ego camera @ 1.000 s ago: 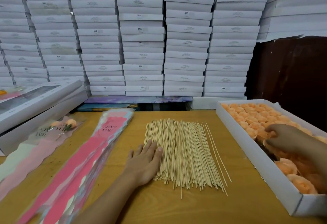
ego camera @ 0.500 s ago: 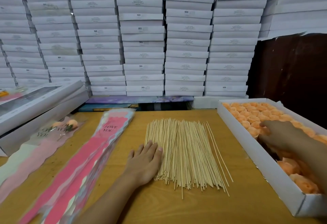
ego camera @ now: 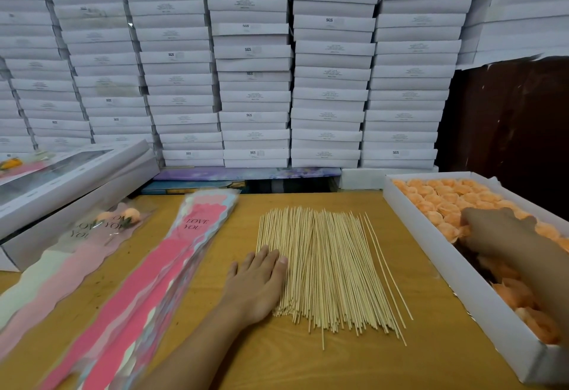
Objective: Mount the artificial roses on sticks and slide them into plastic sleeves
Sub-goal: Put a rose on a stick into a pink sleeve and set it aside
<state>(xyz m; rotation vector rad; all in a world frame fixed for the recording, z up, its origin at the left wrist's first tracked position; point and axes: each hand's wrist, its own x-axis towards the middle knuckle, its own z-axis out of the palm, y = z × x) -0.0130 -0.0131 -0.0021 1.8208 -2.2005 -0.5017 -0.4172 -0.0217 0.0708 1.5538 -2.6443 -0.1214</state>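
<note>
One peach fabric rose [ego camera: 448, 229] should be lifted singly from the white cardboard tray [ego camera: 437, 254]; right hand [ego camera: 495, 229] fingers' grip cannot be told. Left of the tray, the left hand [ego camera: 257, 285] lies flat, fingers straight, on the pale wooden sticks [ego camera: 329, 266].

Sticks [ego camera: 329, 269] lie fanned flat before me — pale, thin. Orange roses [ego camera: 443, 198] pack the white box [ego camera: 431, 245] at my right; pink sleeves [ego camera: 147, 282] lie stacked at my left.

"LOVE YOU" on pink sleeves [ego camera: 172, 266], "SGS" on stacked boxes [ego camera: 252, 51]
</note>
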